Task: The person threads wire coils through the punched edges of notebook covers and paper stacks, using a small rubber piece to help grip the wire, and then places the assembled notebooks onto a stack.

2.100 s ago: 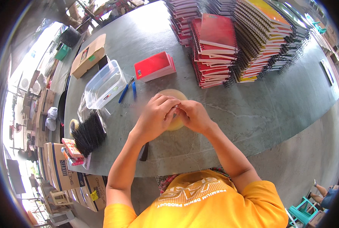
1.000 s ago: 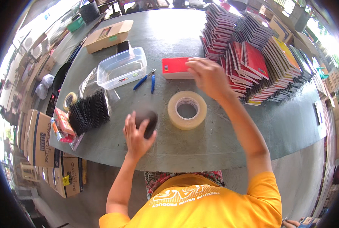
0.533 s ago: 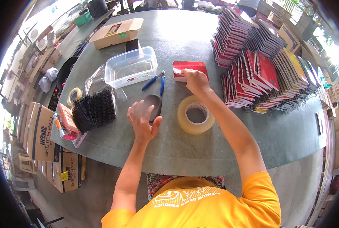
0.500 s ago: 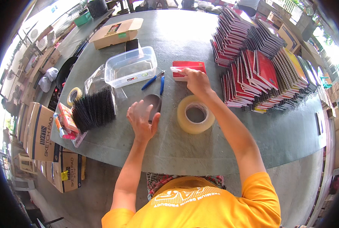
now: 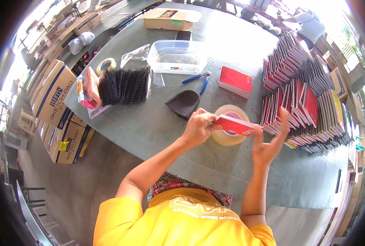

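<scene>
My left hand is closed on the left end of a thin red notebook, held tilted above a large roll of clear tape. At the notebook's other end is my right hand, its fingers spread and slightly blurred. The right thumb is close to the edge; whether it touches cannot be made out. Beyond the tape lies a stack of red notebooks without visible coils. A dark scoop-shaped piece rests left of the tape, near blue-handled pliers.
Spiral-bound notebooks are piled at the right. Black binding coils lie at the left beside a smaller tape roll. Farther back stand a clear plastic tub and an open cardboard box. Cartons stand beyond the table's left edge.
My right hand has come back from the red stack and opened. The left hand has left the dark scoop-shaped piece and now grips a red notebook. The view has shifted, too.
</scene>
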A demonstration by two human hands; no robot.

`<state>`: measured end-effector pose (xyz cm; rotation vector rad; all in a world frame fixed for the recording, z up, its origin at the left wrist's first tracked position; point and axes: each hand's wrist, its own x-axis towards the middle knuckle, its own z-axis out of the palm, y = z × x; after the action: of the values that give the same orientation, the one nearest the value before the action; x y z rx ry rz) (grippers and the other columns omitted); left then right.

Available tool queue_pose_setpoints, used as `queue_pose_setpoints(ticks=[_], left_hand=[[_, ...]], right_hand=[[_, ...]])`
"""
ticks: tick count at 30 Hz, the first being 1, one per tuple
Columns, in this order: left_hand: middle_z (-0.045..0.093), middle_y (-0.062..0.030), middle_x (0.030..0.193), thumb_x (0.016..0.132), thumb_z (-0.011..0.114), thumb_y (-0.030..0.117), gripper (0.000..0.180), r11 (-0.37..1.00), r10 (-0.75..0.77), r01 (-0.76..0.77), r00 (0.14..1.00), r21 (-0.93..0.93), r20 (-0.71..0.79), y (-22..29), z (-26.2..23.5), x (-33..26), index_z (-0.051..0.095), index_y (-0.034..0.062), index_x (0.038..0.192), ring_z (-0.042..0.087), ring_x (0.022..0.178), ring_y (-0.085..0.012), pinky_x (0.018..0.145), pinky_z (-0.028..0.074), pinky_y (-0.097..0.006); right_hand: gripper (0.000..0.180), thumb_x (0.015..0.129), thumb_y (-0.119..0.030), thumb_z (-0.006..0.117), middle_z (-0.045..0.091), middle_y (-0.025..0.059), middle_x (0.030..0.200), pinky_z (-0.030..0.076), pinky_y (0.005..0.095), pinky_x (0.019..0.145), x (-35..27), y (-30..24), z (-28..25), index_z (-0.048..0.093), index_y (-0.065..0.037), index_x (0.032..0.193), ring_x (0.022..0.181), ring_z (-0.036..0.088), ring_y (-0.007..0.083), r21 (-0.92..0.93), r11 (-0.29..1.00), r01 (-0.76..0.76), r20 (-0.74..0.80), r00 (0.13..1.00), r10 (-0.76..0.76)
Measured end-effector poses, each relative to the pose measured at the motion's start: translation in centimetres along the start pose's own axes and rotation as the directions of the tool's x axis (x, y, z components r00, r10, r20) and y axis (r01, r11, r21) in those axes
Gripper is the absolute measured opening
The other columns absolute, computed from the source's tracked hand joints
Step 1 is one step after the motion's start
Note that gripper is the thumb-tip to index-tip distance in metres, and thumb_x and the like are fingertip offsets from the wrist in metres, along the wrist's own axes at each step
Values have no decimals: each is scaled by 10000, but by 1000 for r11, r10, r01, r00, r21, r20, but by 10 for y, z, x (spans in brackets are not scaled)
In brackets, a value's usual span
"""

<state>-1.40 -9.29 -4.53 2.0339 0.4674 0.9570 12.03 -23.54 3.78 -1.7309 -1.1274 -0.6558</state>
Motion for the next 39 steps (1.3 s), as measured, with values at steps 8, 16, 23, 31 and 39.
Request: queue_pose_setpoints(ticks=[8,16,23,31,39], left_hand=[[659,-144,814,817,651,141,148,945,-211,208,977,251,-17,-7,-90,21,662,27,912,650,815,-287,705,498,-376],[619,-191,886,871,533,293,273,303,-329,360,909,882,-258,-105,-173,11,565,23,893,646,798,-359,672,528,-453],[605,-118,661,830,664,134,158,815,75,226,872,533,-484,-30,-196,25,556,29,879,608,572,-235,545,463,-345],[632,-45,878,886,549,61,337,964,-256,238,951,-117,-176,50,-144,32,580,81,1220,578,729,-108,690,496,-266],[652,-150,860,824,558,-29,625,963,-265,257,863,79,429,37,-22,-2,348,130,1392,634,739,-195,690,504,-319]], right_hand=[[138,667,-166,701,649,20,786,417,348,686,-11,0,31,642,-127,785,783,606,214,-70,979,189,566,816,-117],[127,717,-219,683,642,18,768,409,366,643,-5,-2,31,645,-133,801,743,593,215,-65,988,139,492,866,-90],[144,725,-240,675,648,46,774,407,374,657,-6,5,47,641,-110,778,809,616,227,-205,948,244,536,838,-100],[182,777,-258,646,679,45,856,415,349,699,-2,6,41,666,-120,893,792,632,221,-1,1000,-17,534,845,15],[110,760,-200,653,680,42,825,433,336,655,-6,2,48,669,-124,839,772,640,201,-112,983,148,499,864,-73]])
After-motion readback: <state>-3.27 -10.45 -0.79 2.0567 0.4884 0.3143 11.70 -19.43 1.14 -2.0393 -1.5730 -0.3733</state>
